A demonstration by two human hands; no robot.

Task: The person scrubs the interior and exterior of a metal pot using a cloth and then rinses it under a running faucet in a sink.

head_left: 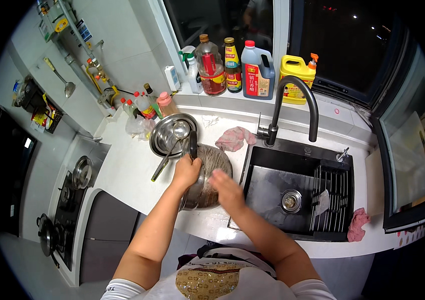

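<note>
My left fingers (191,163) grip the handle (193,142), running away from me, of the pot (216,157) on the worktop (125,167), left of the sink (267,186); nearer its right side, my right fingers (219,179) blur, their closure unclear.

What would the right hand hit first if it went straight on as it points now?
The streaked surface of the round cookware: the right hand's fingers point up-left at it. They may already be touching; blur and the single view leave that depth unclear.
</note>
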